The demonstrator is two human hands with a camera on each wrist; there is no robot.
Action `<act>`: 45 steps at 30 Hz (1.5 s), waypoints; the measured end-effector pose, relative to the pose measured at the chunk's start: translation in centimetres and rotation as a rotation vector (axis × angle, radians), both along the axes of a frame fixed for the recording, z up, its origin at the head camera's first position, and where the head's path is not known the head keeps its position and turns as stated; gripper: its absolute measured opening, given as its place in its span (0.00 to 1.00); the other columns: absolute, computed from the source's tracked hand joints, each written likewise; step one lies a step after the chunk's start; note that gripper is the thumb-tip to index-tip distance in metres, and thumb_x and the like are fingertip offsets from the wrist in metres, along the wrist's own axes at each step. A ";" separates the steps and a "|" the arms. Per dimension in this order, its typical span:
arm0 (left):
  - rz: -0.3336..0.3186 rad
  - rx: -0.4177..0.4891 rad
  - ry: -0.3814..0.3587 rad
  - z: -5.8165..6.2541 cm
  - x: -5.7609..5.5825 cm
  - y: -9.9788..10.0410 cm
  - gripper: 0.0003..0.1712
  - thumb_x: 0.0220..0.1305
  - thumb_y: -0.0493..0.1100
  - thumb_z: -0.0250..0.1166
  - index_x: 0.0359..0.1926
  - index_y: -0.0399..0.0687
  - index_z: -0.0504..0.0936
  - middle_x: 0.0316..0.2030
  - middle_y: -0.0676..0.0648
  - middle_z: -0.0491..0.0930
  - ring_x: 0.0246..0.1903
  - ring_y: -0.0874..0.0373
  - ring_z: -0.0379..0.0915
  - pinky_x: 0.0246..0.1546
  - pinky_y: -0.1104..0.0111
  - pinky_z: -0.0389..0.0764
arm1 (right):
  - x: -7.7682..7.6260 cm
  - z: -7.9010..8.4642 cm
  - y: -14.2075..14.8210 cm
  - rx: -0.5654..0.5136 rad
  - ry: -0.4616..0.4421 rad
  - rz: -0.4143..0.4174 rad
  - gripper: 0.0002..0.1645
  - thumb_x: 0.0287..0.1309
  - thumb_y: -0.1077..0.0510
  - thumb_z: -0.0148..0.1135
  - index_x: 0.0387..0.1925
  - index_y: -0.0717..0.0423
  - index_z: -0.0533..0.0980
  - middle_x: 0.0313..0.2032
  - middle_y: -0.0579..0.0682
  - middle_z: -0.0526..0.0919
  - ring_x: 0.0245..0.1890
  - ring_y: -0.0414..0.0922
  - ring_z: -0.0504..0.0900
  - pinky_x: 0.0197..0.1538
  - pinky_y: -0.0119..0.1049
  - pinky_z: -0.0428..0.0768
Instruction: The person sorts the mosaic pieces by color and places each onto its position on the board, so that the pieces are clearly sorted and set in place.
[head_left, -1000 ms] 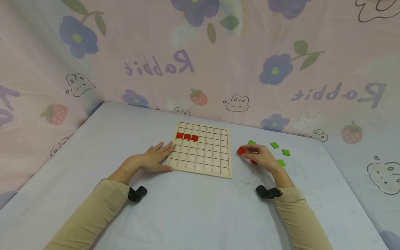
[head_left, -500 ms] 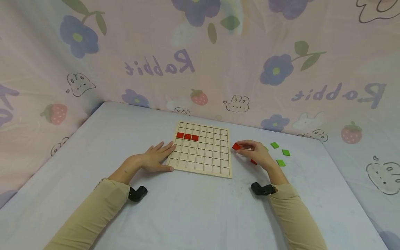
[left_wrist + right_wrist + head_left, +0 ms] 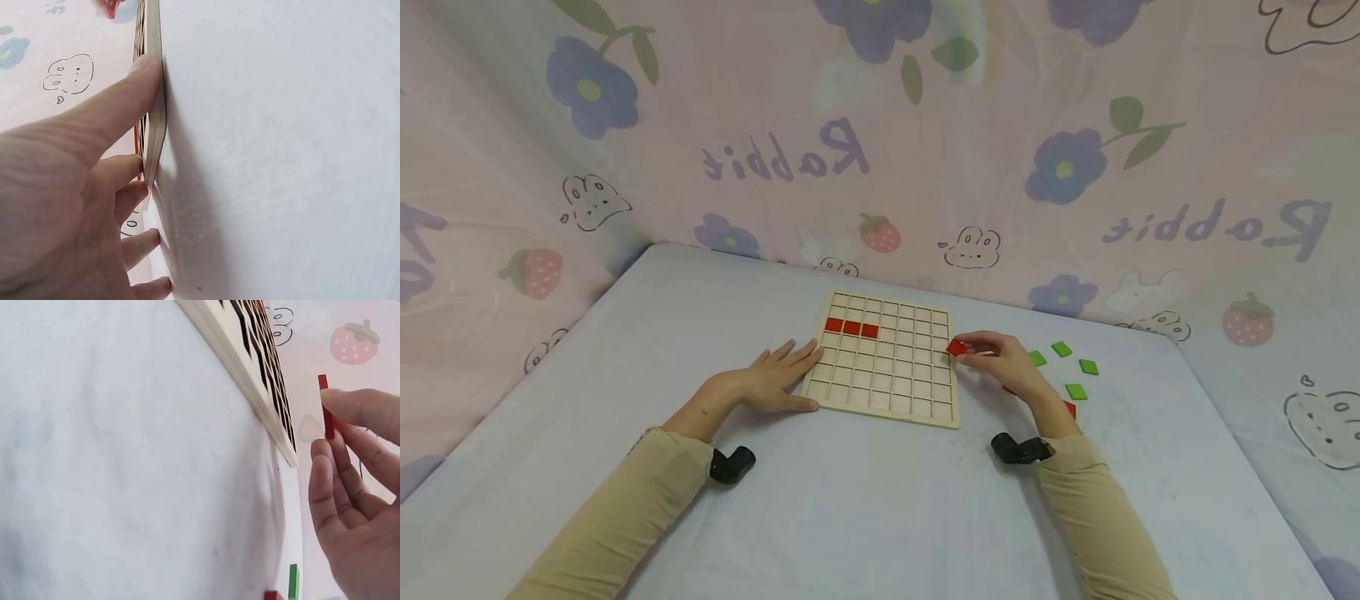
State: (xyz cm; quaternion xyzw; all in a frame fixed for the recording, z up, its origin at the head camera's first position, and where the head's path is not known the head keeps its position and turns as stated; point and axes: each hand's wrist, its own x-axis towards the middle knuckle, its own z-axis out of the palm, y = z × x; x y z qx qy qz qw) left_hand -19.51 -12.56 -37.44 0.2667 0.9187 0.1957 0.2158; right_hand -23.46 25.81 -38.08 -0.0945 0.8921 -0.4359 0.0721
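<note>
A pale wooden grid board point(image 3: 880, 408) lies flat on the table, with three red square tiles point(image 3: 852, 328) side by side in one row at its left. My left hand point(image 3: 769, 382) rests at the board's left edge, fingers spread and straight; in the left wrist view the thumb point(image 3: 119, 103) touches the board's side. My right hand point(image 3: 1003, 362) pinches a red tile point(image 3: 956, 347) between thumb and fingers, at the board's right edge. The right wrist view shows this red tile point(image 3: 326, 407) edge-on, held above the table.
Several green tiles point(image 3: 1061, 349) lie right of the board. A red tile point(image 3: 1071, 409) shows beside the right wrist, and another point(image 3: 1009, 389) is mostly hidden under the hand. A patterned curtain point(image 3: 925, 192) hangs behind the table point(image 3: 850, 508).
My right hand has moved left with the red tile, from over the loose tiles to the board's right edge. The left hand has stayed in place.
</note>
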 end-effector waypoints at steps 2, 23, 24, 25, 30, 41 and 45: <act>0.000 -0.002 0.002 0.0 0.0 0.0 0.49 0.67 0.56 0.59 0.75 0.40 0.43 0.76 0.38 0.36 0.73 0.33 0.27 0.69 0.37 0.34 | -0.1 0.0 -0.3 -0.003 -0.002 0.001 0.26 0.56 0.54 0.68 0.57 0.56 0.77 0.49 0.59 0.81 0.51 0.53 0.80 0.48 0.36 0.75; 0.004 -0.003 -0.006 0.2 0.1 0.2 0.48 0.67 0.55 0.59 0.75 0.40 0.43 0.76 0.38 0.36 0.73 0.33 0.27 0.69 0.38 0.34 | -1.0 0.1 -3.3 -0.054 -0.008 0.046 0.25 0.58 0.59 0.66 0.57 0.59 0.76 0.51 0.61 0.81 0.51 0.53 0.79 0.51 0.38 0.76; 0.004 -0.003 -0.007 0.2 0.1 0.2 0.48 0.67 0.55 0.59 0.75 0.40 0.43 0.76 0.38 0.36 0.73 0.33 0.27 0.69 0.38 0.34 | -1.1 0.2 -3.5 -0.054 -0.002 0.048 0.25 0.58 0.59 0.66 0.57 0.59 0.76 0.50 0.61 0.81 0.51 0.53 0.79 0.51 0.38 0.77; 0.004 -0.004 -0.006 0.2 0.1 0.2 0.48 0.67 0.55 0.59 0.75 0.40 0.43 0.76 0.38 0.36 0.73 0.33 0.27 0.69 0.38 0.34 | -1.1 0.1 -3.6 -0.059 0.003 0.051 0.24 0.57 0.59 0.66 0.56 0.59 0.76 0.50 0.61 0.81 0.51 0.53 0.79 0.51 0.39 0.77; 0.001 -0.009 0.001 0.1 0.0 0.2 0.48 0.67 0.56 0.59 0.75 0.40 0.43 0.76 0.39 0.36 0.73 0.33 0.27 0.68 0.37 0.34 | -1.5 0.0 -4.1 -0.067 0.011 0.057 0.24 0.57 0.58 0.67 0.56 0.59 0.77 0.49 0.60 0.82 0.49 0.51 0.80 0.51 0.37 0.77; 0.010 -0.001 -0.005 -0.2 -0.1 0.1 0.49 0.66 0.57 0.59 0.75 0.42 0.44 0.76 0.40 0.36 0.73 0.34 0.26 0.69 0.38 0.33 | -2.1 0.1 -5.6 -0.087 0.009 0.086 0.24 0.58 0.60 0.66 0.56 0.62 0.76 0.49 0.61 0.81 0.46 0.47 0.79 0.43 0.29 0.77; 0.009 -0.010 -0.002 -0.3 -0.1 0.1 0.49 0.66 0.57 0.59 0.75 0.42 0.43 0.76 0.41 0.35 0.73 0.35 0.26 0.69 0.38 0.34 | -2.2 0.1 -6.0 -0.093 0.000 0.084 0.24 0.58 0.60 0.66 0.56 0.61 0.77 0.47 0.61 0.81 0.45 0.46 0.79 0.42 0.29 0.77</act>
